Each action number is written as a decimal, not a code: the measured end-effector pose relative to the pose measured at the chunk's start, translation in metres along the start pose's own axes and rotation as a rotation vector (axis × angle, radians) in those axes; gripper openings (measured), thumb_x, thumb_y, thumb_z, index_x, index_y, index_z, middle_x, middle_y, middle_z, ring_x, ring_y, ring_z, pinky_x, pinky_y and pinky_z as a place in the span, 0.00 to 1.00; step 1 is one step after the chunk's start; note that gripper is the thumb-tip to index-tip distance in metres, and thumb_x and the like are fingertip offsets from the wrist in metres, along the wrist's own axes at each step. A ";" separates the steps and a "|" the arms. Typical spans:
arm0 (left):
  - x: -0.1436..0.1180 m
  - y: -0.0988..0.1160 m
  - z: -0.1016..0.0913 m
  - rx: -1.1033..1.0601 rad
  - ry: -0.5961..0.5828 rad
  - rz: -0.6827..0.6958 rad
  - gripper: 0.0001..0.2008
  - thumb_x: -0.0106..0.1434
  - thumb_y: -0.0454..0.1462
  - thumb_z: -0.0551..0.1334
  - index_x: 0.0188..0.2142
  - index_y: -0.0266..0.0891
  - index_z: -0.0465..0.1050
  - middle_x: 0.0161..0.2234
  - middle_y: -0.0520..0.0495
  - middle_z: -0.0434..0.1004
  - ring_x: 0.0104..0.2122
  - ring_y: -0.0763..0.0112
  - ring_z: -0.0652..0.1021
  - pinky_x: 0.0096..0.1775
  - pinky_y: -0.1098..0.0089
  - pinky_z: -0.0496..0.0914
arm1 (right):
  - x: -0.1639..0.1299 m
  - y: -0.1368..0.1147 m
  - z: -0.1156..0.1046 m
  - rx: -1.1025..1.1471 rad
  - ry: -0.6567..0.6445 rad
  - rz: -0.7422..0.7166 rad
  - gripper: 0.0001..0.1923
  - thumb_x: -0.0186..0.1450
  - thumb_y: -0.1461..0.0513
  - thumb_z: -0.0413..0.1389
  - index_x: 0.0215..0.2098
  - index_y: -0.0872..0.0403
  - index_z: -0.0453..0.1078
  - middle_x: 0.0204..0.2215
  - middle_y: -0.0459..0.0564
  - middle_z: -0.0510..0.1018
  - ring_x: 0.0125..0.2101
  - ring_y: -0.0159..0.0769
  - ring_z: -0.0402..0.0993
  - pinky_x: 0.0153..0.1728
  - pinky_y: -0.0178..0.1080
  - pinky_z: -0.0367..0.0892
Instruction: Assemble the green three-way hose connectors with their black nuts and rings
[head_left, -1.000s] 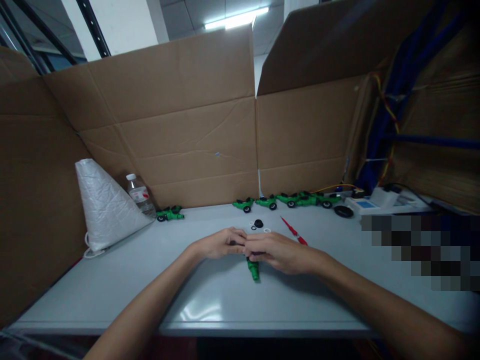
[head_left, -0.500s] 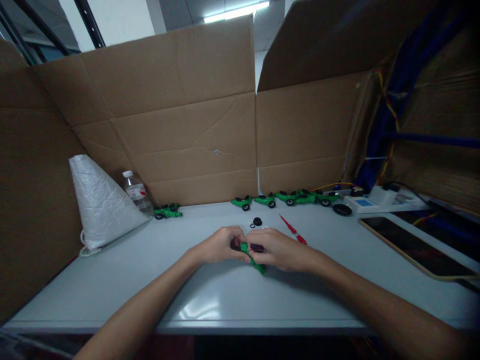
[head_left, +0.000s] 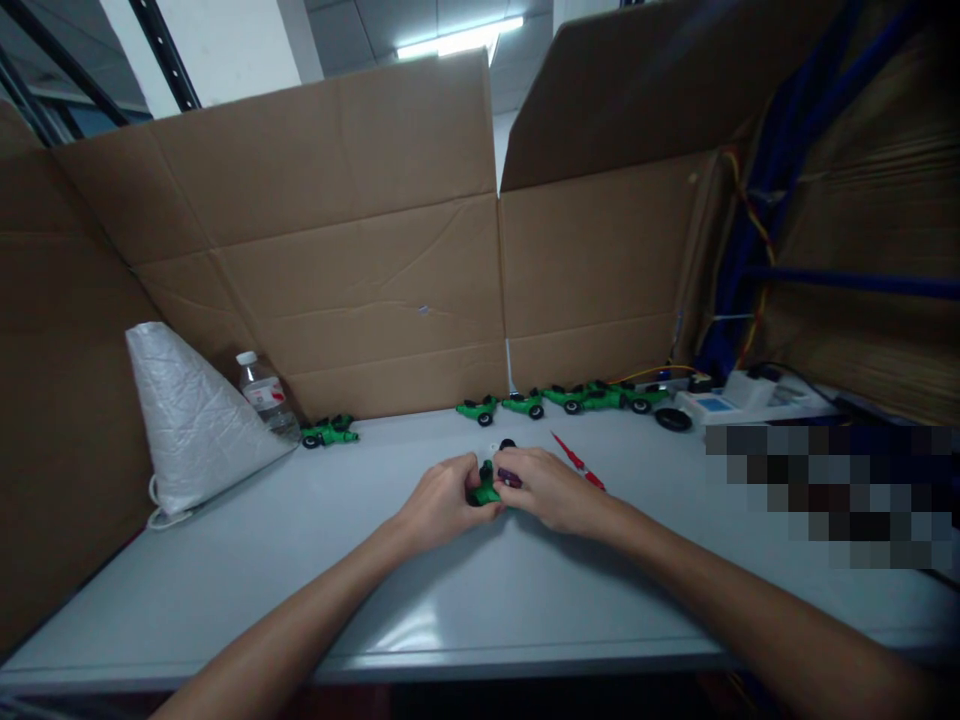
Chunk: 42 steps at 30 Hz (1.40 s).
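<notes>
My left hand (head_left: 446,508) is closed around one side of a green toy car (head_left: 484,490), just above the white table. My right hand (head_left: 546,490) is closed at the car's other side, pinching a small dark purple piece (head_left: 510,478) against or beside it; its exact kind I cannot make out. Fingers hide much of the car. Just behind my right hand lies a small black round part (head_left: 508,443), partly covered. A red screwdriver-like tool (head_left: 577,461) rests on the table to the right, its thin tip pointing away.
Several green toy cars (head_left: 523,404) line the cardboard wall (head_left: 360,290), with another (head_left: 328,432) farther left. A silvery cone-shaped bag (head_left: 199,430) and a water bottle (head_left: 265,392) stand left. Right are a black ring (head_left: 673,420), a power strip (head_left: 757,398) and a blurred-out patch.
The toy car has been turned between my hands, and its end that stuck out toward me is now tucked in. My right hand has shifted slightly away from me. The view has moved a little.
</notes>
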<state>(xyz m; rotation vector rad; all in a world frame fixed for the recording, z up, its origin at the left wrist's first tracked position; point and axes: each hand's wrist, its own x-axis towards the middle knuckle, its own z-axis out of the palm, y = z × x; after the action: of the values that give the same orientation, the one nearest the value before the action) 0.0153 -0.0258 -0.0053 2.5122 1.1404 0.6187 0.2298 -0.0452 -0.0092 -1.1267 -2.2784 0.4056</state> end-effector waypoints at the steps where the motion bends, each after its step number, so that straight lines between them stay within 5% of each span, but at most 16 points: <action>1: 0.000 -0.001 -0.002 0.009 -0.015 0.008 0.17 0.60 0.45 0.71 0.32 0.41 0.65 0.27 0.57 0.68 0.26 0.73 0.66 0.30 0.71 0.55 | 0.000 0.001 0.000 0.001 0.007 -0.015 0.09 0.70 0.65 0.58 0.31 0.55 0.69 0.31 0.46 0.73 0.31 0.33 0.65 0.33 0.35 0.54; 4: 0.000 -0.006 -0.010 0.061 -0.028 0.072 0.19 0.62 0.50 0.70 0.35 0.41 0.67 0.30 0.53 0.70 0.30 0.68 0.69 0.33 0.69 0.60 | 0.000 0.004 0.000 -0.005 0.034 -0.041 0.08 0.73 0.61 0.57 0.35 0.55 0.72 0.34 0.47 0.75 0.34 0.35 0.68 0.37 0.36 0.57; 8: 0.000 -0.008 -0.019 0.103 0.064 0.216 0.24 0.63 0.54 0.70 0.46 0.40 0.69 0.47 0.40 0.74 0.48 0.55 0.72 0.49 0.60 0.68 | 0.000 0.007 0.001 -0.001 0.035 -0.054 0.07 0.74 0.59 0.58 0.41 0.55 0.75 0.38 0.50 0.78 0.38 0.38 0.73 0.41 0.37 0.61; 11: 0.000 -0.007 -0.023 0.040 0.013 0.318 0.22 0.67 0.51 0.67 0.53 0.42 0.69 0.61 0.36 0.68 0.61 0.51 0.68 0.62 0.54 0.63 | 0.000 0.010 0.002 0.000 0.030 -0.070 0.06 0.73 0.59 0.60 0.43 0.54 0.76 0.40 0.51 0.80 0.40 0.39 0.74 0.42 0.38 0.62; 14: 0.001 -0.008 -0.022 -0.010 -0.063 0.374 0.18 0.70 0.47 0.65 0.55 0.43 0.70 0.64 0.39 0.69 0.67 0.52 0.63 0.68 0.53 0.57 | 0.000 0.014 0.001 0.009 0.017 -0.110 0.06 0.72 0.59 0.62 0.41 0.54 0.75 0.39 0.50 0.80 0.40 0.40 0.75 0.42 0.38 0.62; 17: 0.002 -0.012 -0.020 -0.034 -0.091 0.372 0.16 0.70 0.46 0.65 0.53 0.43 0.73 0.58 0.40 0.75 0.65 0.52 0.67 0.68 0.53 0.58 | 0.000 0.015 -0.003 0.006 0.044 -0.133 0.08 0.72 0.57 0.61 0.40 0.54 0.74 0.37 0.50 0.79 0.39 0.39 0.74 0.41 0.38 0.63; 25: -0.001 -0.013 -0.029 -0.045 -0.118 0.317 0.15 0.71 0.48 0.63 0.47 0.41 0.78 0.47 0.41 0.78 0.53 0.56 0.74 0.59 0.58 0.66 | -0.001 0.002 -0.015 0.061 0.392 -0.114 0.11 0.76 0.62 0.49 0.38 0.53 0.69 0.33 0.49 0.74 0.35 0.37 0.70 0.39 0.38 0.63; 33: 0.003 -0.014 -0.015 -0.213 -0.081 0.228 0.15 0.71 0.48 0.64 0.46 0.39 0.78 0.43 0.42 0.80 0.45 0.62 0.77 0.51 0.65 0.70 | 0.000 -0.002 -0.017 0.059 0.640 -0.061 0.13 0.78 0.54 0.48 0.45 0.50 0.72 0.40 0.54 0.80 0.45 0.46 0.71 0.50 0.47 0.65; 42: 0.004 -0.014 -0.004 -0.431 -0.098 0.133 0.17 0.70 0.48 0.65 0.45 0.36 0.78 0.44 0.41 0.82 0.44 0.63 0.79 0.49 0.66 0.71 | 0.004 0.001 -0.010 0.526 0.662 0.042 0.19 0.77 0.45 0.47 0.43 0.50 0.67 0.30 0.46 0.76 0.24 0.33 0.68 0.28 0.36 0.66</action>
<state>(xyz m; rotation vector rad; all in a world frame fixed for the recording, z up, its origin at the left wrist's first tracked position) 0.0070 -0.0138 -0.0070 2.2270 0.7166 0.6839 0.2346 -0.0407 -0.0004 -0.8645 -1.4591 0.5161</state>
